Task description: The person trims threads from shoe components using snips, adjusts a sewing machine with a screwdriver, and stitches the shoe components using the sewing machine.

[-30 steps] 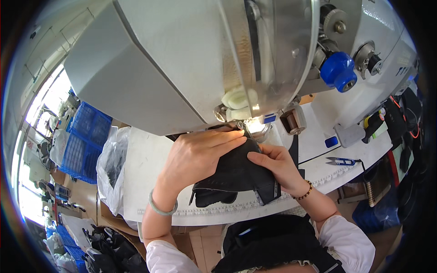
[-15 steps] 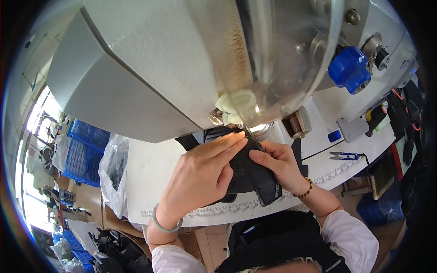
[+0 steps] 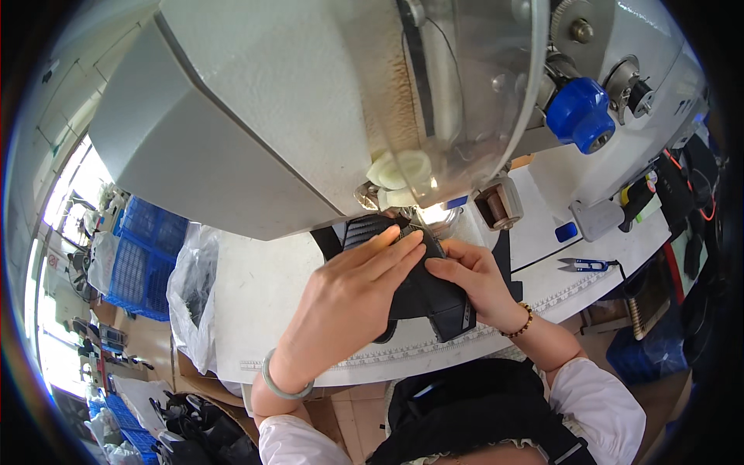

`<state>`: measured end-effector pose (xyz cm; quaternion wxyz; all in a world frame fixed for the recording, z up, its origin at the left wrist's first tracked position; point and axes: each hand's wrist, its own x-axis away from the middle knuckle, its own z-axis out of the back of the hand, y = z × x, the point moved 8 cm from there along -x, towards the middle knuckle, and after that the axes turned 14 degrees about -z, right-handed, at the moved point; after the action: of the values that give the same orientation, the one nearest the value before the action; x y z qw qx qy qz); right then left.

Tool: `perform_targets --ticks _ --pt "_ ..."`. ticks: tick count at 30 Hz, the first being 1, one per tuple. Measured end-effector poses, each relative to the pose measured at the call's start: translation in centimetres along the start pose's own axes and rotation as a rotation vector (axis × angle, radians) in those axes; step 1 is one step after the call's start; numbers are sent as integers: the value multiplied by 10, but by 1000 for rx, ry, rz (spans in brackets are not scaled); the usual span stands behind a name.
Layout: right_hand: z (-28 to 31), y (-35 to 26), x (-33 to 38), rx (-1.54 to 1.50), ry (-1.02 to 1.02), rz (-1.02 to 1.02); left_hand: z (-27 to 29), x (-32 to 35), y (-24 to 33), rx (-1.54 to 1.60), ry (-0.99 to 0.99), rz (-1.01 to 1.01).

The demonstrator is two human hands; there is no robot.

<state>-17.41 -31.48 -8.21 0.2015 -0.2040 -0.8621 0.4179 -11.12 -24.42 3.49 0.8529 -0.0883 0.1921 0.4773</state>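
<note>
A black sewn piece (image 3: 422, 298), padded and leather-like with a ribbed part, lies beneath the head of a grey-white sewing machine (image 3: 271, 93). My left hand (image 3: 349, 283) rests on its left side, fingers stretched out flat, tips close to the machine's needle area. The needle itself is hidden. On the right edge, my right hand (image 3: 480, 283) pinches the piece, thumb on top and fingers partly hidden behind the fold. One corner of the piece hangs toward me over the ruler strip (image 3: 380, 356).
A clear plastic guard (image 3: 496, 101) and a blue knob (image 3: 580, 115) belong to the machine. Thread snips (image 3: 585, 265) lie on the white table (image 3: 256, 294) at right. Left of it stand a plastic bag (image 3: 194, 298) and blue crates (image 3: 147, 260).
The black piece has shifted and turned slightly under the machine head, its near corner a little farther from me. Both hands stay on it; the left fingertips are a bit more spread.
</note>
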Motion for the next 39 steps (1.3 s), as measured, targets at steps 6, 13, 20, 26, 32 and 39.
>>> perform_targets --ticks 6,13,20,26,32,39 --pt "-1 0 1 116 16 105 1 6 -6 51 46 118" --pt "4 7 -3 193 77 99 -1 9 -13 56 -1 61" --pt "-5 1 -2 40 36 102 2 6 -15 42 73 68" --pt "-5 1 -4 10 24 86 2 4 -12 -27 97 36" --pt "-5 -2 -6 34 21 122 1 3 -15 -75 62 -20" --pt "-5 -3 -10 53 18 123 -1 4 -16 -73 124 -4"
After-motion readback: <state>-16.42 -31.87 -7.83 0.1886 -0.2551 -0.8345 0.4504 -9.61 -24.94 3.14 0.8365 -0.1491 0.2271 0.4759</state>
